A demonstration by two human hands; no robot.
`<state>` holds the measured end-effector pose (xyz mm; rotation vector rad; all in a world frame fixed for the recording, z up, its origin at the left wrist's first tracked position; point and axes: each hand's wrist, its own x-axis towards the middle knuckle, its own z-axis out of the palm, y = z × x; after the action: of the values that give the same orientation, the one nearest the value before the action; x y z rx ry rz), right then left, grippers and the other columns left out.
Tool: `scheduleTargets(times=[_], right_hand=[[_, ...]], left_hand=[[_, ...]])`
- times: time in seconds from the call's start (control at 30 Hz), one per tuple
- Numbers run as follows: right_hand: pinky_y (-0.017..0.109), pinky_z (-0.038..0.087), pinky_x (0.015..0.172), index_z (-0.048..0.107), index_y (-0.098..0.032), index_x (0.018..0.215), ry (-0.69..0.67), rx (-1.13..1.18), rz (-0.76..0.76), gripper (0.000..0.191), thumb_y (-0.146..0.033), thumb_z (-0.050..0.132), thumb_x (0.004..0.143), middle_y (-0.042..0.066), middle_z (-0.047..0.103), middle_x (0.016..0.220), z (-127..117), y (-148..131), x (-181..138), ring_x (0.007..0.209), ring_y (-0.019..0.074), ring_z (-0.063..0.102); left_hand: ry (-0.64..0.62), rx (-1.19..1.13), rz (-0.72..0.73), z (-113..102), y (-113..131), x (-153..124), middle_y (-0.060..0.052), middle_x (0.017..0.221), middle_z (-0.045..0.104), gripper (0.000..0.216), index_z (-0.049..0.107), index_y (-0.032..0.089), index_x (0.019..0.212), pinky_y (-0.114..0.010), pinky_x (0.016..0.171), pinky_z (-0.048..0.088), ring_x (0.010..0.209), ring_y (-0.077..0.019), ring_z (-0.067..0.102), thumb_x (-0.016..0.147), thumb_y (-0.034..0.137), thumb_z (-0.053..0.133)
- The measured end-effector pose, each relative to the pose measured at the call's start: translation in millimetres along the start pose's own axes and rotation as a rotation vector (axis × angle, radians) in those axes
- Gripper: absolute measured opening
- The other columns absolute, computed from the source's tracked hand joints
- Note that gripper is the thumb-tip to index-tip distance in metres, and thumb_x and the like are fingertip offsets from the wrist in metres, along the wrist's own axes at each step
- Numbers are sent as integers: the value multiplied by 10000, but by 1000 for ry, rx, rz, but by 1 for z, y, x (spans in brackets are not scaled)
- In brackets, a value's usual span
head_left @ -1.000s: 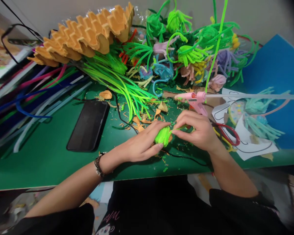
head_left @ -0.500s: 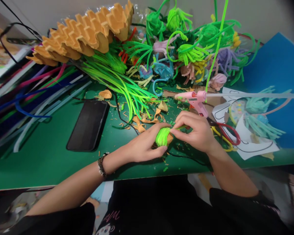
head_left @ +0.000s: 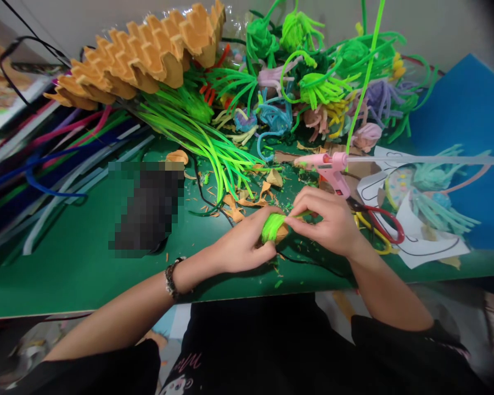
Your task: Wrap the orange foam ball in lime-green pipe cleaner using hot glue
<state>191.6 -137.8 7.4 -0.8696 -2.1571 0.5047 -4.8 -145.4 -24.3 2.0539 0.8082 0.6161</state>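
Note:
My left hand (head_left: 242, 244) is curled round a small bundle of lime-green pipe cleaner (head_left: 272, 226) wound on a tan piece, just above the green table (head_left: 74, 263). My right hand (head_left: 331, 219) pinches the free end of the same green pipe cleaner at the bundle's right side. Both hands meet near the table's front edge. A pink glue gun (head_left: 329, 167) lies just behind my right hand, with a long clear glue stick running out to the right.
A fan of green pipe cleaners (head_left: 197, 137) and a heap of finished fuzzy flowers (head_left: 313, 82) fill the back. Orange corrugated cardboard (head_left: 144, 52) lies back left. A dark phone (head_left: 148, 206) rests left of my hands. Red-handled scissors (head_left: 381, 225), white paper cutouts and a blue sheet (head_left: 469, 115) lie right.
My left hand has closed tighter round the green bundle and turned it slightly. My right hand has kept its pinch and shifted a little up and left.

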Motion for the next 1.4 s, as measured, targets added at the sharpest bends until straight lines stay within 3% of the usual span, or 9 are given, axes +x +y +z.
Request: scheduleTargets(times=[0.17, 0.47, 0.83, 1.13, 1.4], right_hand=[[222, 417, 568, 587, -173, 733, -14, 19, 8, 120, -220, 651, 822, -16, 562, 708, -1, 1, 0, 653, 97, 530], [254, 451, 630, 603, -189, 764, -27, 47, 5, 77, -207, 667, 802, -4, 598, 747, -9, 1, 1, 704, 120, 569], [239, 437, 575, 545, -185, 701, 1, -47, -34, 161, -223, 642, 824, -12, 561, 696, -3, 1, -1, 649, 107, 536], [239, 414, 577, 481, -191, 667, -63, -155, -29, 196, -145, 597, 818, -17, 517, 667, -1, -6, -1, 630, 107, 495], [241, 437, 599, 562, -190, 749, -46, 45, 23, 75, -159, 616, 792, -12, 562, 727, -10, -5, 1, 671, 107, 543]], left_hand=[[-13, 11, 30, 1, -2, -3, -104, 1061, 571, 474, 369, 154, 1192, -370, 807, 496, 907, -208, 576, 721, 186, 412], [76, 95, 132, 0, -5, -4, -126, 1110, 511, 499, 339, 159, 1221, -415, 857, 499, 985, -233, 551, 730, 163, 432], [59, 156, 119, 4, -6, -6, -134, 1117, 511, 507, 323, 151, 1236, -400, 805, 527, 939, -227, 571, 739, 165, 425], [53, 366, 211, 0, -2, -2, -162, 1123, 494, 516, 314, 132, 1223, -431, 839, 512, 1018, -273, 549, 717, 127, 414], [37, 162, 308, -5, -5, 0, -118, 1088, 479, 520, 293, 174, 1213, -425, 855, 507, 958, -220, 531, 709, 136, 413]])
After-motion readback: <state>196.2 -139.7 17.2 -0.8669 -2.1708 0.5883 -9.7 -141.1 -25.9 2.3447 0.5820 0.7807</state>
